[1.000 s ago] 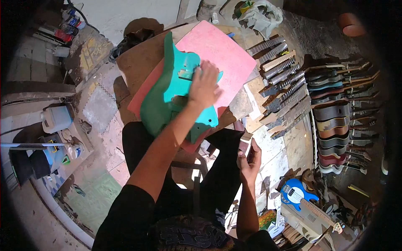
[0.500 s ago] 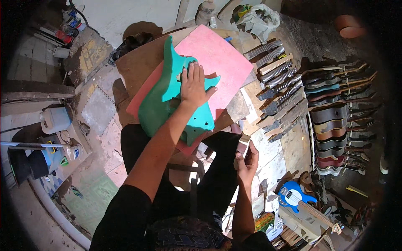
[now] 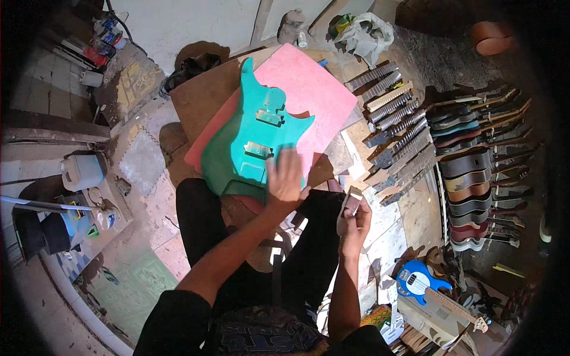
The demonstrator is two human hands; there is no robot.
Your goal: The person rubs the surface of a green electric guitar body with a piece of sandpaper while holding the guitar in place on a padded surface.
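Observation:
A teal electric guitar body (image 3: 228, 151) with routed cavities lies flat on a pink board (image 3: 317, 83), its lower end near my lap. My left hand (image 3: 285, 181) is stretched out flat over the lower right part of the body, fingers blurred by motion; whether it touches the surface is hard to tell. To the right, off the body and above my right thigh, my right hand (image 3: 357, 225) grips a small sanding block (image 3: 351, 203) that looks wrapped in brownish sandpaper, thumb on its face.
Several guitar necks (image 3: 395, 110) lie in a row right of the board. Beyond them, guitar bodies (image 3: 466, 166) stand packed in a rack. A blue bass guitar (image 3: 418, 280) rests at lower right. A white container (image 3: 83, 172) stands at the left, and a plastic bag (image 3: 365, 35) sits at the back.
My left hand has slid from the body's upper part down toward its lower right, uncovering the cavities. The right hand, still holding the sanding block, has shifted slightly right.

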